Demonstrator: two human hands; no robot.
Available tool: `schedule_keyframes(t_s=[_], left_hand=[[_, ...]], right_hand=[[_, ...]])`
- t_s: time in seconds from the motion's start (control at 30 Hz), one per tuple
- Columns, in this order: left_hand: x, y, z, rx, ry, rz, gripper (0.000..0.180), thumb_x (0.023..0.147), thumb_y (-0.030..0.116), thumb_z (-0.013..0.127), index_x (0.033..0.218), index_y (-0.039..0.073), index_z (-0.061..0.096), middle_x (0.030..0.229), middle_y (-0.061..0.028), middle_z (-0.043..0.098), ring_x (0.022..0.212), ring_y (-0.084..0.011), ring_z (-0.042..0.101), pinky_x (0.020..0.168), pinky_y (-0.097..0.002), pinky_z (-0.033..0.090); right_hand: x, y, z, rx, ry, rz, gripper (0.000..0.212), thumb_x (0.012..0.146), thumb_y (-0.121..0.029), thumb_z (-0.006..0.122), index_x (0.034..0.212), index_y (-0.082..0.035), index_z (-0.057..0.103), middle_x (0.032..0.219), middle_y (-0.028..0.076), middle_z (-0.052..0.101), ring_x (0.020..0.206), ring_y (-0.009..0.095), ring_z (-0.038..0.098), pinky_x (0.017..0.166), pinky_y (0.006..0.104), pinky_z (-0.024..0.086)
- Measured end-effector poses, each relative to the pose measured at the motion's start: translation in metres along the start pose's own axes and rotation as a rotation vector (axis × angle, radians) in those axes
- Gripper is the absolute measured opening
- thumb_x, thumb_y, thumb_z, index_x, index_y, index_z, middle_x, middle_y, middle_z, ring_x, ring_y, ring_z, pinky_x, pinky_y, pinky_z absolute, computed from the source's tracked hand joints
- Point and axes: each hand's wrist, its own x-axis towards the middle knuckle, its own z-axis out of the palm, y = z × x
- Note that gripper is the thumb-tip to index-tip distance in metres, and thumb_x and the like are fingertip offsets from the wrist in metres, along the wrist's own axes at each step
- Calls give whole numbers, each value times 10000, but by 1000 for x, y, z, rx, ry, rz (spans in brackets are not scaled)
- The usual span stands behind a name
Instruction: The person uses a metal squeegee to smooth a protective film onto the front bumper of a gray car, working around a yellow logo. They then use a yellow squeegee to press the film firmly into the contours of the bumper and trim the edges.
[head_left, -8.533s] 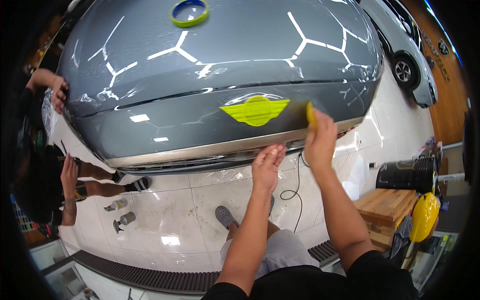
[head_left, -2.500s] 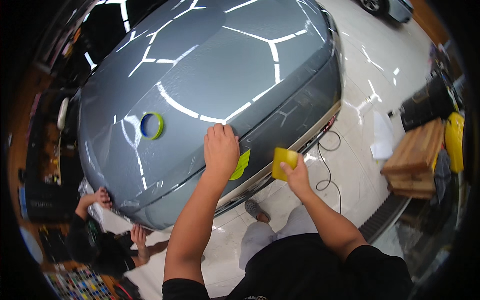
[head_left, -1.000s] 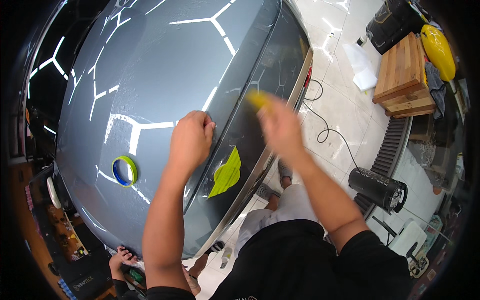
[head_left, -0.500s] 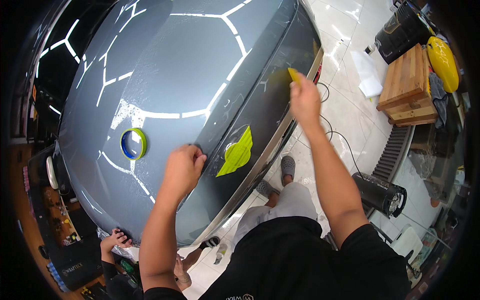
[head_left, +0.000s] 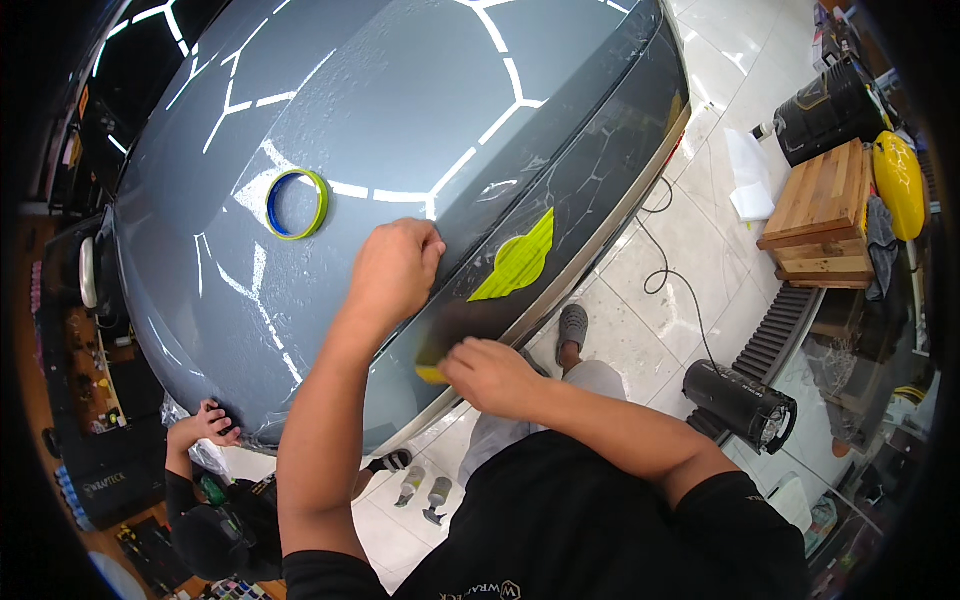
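Observation:
A glossy grey car panel [head_left: 410, 110] fills the left and middle, with wet, wrinkled patches on its surface. My left hand [head_left: 393, 262] is closed above the long groove running along the panel; what its fingers pinch, if anything, is hidden. In my right hand [head_left: 492, 376] is a yellow squeegee [head_left: 430, 372], slightly blurred, against the dark strip at the near edge. Between the hands and farther along that strip lies a lime-green tape patch [head_left: 520, 262]. A lime-and-blue ring of tape [head_left: 321, 208] rests on the panel left of my left hand.
At lower left a co-worker's hand [head_left: 215, 424] touches the panel's corner. Two spray bottles [head_left: 437, 495] stand on the tiled floor. To the right are a black cylindrical machine [head_left: 740, 405] with a trailing cable, a wooden box [head_left: 815, 210] and a black drum [head_left: 828, 112].
My right hand has swept the squeegee from the strip's far end back past the green patch to its near end. My left hand stays closed by the groove. The view has shifted.

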Motion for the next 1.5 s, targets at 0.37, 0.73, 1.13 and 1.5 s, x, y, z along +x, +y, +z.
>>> schedule_keyframes(t_s=[0.37, 0.73, 1.13, 1.5], left_hand=[[5, -1, 3, 99, 0, -38, 160, 885, 172, 667, 904, 18, 709, 887, -204, 707, 863, -410, 670, 781, -476, 529], [-2, 0, 6, 66, 79, -49, 145, 854, 159, 670, 822, 18, 682, 898, -191, 697, 845, -407, 661, 772, -491, 529], [-6, 5, 11, 42, 138, -126, 145, 838, 149, 697, 845, 8, 663, 894, -186, 654, 855, -384, 638, 769, -447, 507], [-19, 14, 20, -57, 225, -301, 145, 868, 156, 710, 904, 21, 671, 889, -144, 616, 816, -341, 616, 756, -424, 496]], right_hand=[[51, 31, -86, -21, 202, 333, 277, 915, -239, 689, 1107, -39, 673, 969, 194, 681, 893, 376, 670, 805, 448, 541], [58, 98, -208, 56, 280, 474, 335, 964, -267, 660, 1212, -42, 667, 1057, 171, 721, 990, 349, 694, 879, 418, 546], [132, 74, -220, -314, -394, 21, 234, 926, -258, 671, 1043, -55, 655, 984, 165, 676, 975, 370, 631, 890, 468, 507], [154, 59, -176, -359, -858, -289, 190, 931, -198, 642, 1037, -41, 619, 995, 167, 668, 1006, 385, 640, 884, 477, 519]])
